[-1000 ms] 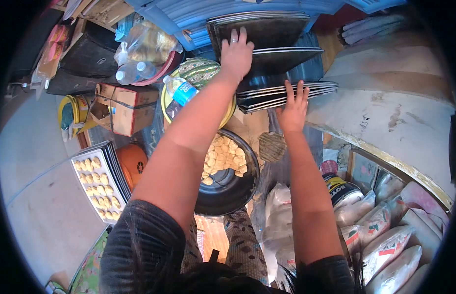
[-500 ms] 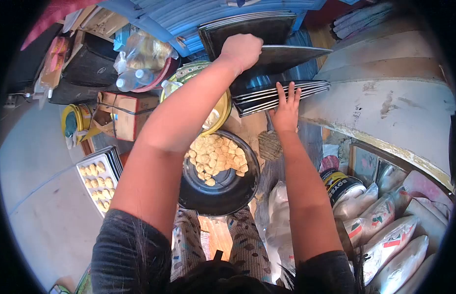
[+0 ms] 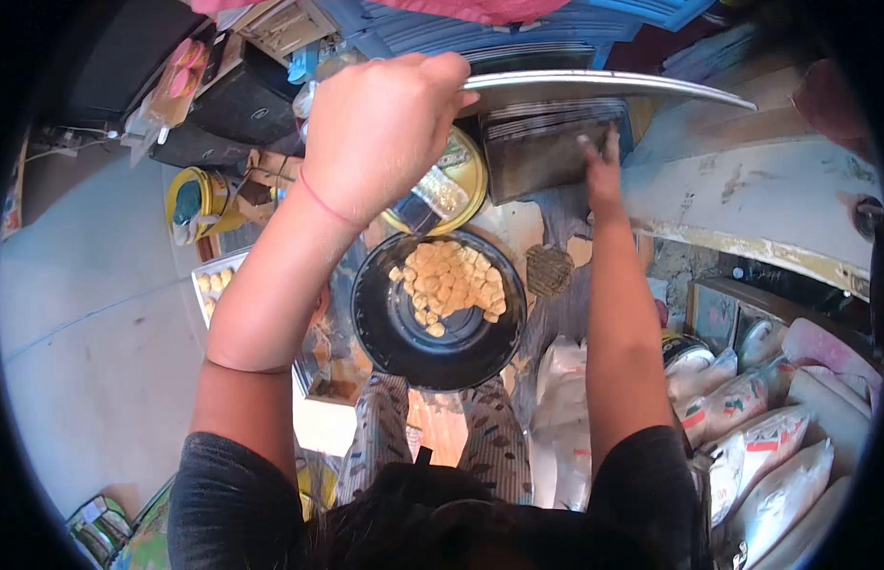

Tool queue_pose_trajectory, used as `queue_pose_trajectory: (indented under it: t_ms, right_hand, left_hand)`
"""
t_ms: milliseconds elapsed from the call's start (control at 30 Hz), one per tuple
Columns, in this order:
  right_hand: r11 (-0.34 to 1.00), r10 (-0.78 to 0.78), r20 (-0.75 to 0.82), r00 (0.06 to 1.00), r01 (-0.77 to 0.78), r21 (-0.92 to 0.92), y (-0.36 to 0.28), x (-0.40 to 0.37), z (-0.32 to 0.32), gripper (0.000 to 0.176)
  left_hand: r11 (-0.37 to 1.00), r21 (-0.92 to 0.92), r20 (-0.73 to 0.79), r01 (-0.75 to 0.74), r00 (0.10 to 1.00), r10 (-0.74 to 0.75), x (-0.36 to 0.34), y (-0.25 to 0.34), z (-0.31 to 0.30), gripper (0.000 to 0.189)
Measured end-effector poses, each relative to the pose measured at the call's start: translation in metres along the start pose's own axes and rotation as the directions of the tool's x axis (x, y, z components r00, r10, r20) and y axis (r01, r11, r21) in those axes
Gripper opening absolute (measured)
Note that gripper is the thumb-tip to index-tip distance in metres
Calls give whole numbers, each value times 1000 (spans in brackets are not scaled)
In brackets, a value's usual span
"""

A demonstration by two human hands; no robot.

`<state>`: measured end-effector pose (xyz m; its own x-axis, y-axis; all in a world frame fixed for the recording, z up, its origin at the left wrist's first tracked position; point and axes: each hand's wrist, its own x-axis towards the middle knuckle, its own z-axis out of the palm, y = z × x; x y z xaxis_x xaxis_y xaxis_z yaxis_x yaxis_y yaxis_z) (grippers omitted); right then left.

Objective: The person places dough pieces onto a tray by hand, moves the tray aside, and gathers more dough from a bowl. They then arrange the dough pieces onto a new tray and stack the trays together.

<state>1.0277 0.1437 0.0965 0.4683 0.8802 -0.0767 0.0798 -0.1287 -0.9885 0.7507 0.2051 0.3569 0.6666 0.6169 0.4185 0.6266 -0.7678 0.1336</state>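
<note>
My left hand [image 3: 389, 133] is closed on the edge of a thin dark baking tray [image 3: 603, 85], raised and seen nearly edge-on. Below that tray, a stack of dark baking trays [image 3: 541, 161] leans on its side. My right hand [image 3: 603, 176] rests against the stack's right part, fingers stretched and apart. Nearer my body, a round black basin [image 3: 389, 328] holds many small lumps of pale dough [image 3: 451, 280]. Between the basin and the raised tray stands a yellow tub [image 3: 476, 185], with a dark object and a clear packet on top, partly behind my left hand.
A tray of dough pieces [image 3: 214, 285] lies at left, partly behind my left arm. Beyond it are a yellow bucket [image 3: 209, 195] and a cardboard box [image 3: 261, 180]. Filled plastic bags [image 3: 760, 427] crowd the lower right, below a pale ledge [image 3: 746, 204].
My left hand has lifted the baking tray up and away from the other trays, towards me. My right hand has shifted slightly right on the stack, which now leans back.
</note>
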Motion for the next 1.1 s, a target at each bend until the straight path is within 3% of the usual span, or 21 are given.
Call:
queue_pose_trajectory:
  t_ms: [33,100,167,233,367,400,500,533,600,633,733,800,933,1000,1100]
  right_hand:
    - [886,130,-38,991,-99,453,-25,-26,4,88]
    - [829,163,-79,983,-93,552,-35,-68,-3,87]
    - [761,205,-127,971,-76,644,-52,-119,-5,86]
    - [640,144,-112,983,-6,768,-85,-168,0,89]
    - [593,59,-148,987,85,801,-118,-245,35,88]
    - [468,-67,-94,993,114,876,-114,-260,43,83]
    - [678,105,-330,938,175,714,-136,-309,84,64]
    - [790,35,-359,933,194,581,-138,-324,92,61]
    - [872,85,-430,899,142,468,-140,-355,108,64]
    - [872,79,-421,903,142,468,-139,-373,110,64]
    - [890,265,-279,923,-123,439,-127,-421,103,50]
    - [929,229,-188,955,-157,336,-123,-453,99,48]
    - [961,203,-60,977,-187,205,-125,-521,97,45]
    - [976,173,-58,983,-163,145,-111,-557,97,40]
    - [953,247,-102,964,-222,207,-101,-604,103,36]
  left_hand:
    - [1000,9,-7,-21,1000,22,-9,1,-11,16]
    - [996,63,10,-60,998,60,-29,1,-39,7]
    - [993,80,15,-92,996,91,-51,-4,-66,10]
    - [987,110,42,-121,992,116,-74,-11,-92,25]
    - [983,10,70,-181,981,180,-130,-18,-147,30]
    - [981,-46,85,-188,978,191,-146,-21,-158,30]
    - [958,-146,124,-247,956,265,-194,-19,-190,30]
    - [950,-185,140,-252,950,279,-211,-19,-198,30]
    - [951,-273,190,-146,961,202,-247,-16,-210,31]
    - [957,-268,224,-112,959,175,-266,-14,-214,31]
    - [968,-252,297,-11,951,88,-320,-2,-237,31]
    - [969,-236,358,76,934,14,-356,10,-252,30]
    - [973,-216,367,86,930,0,-420,33,-286,31]
    - [986,-164,387,13,920,52,-440,42,-302,26]
    - [986,-164,395,-14,915,78,-469,58,-320,25]
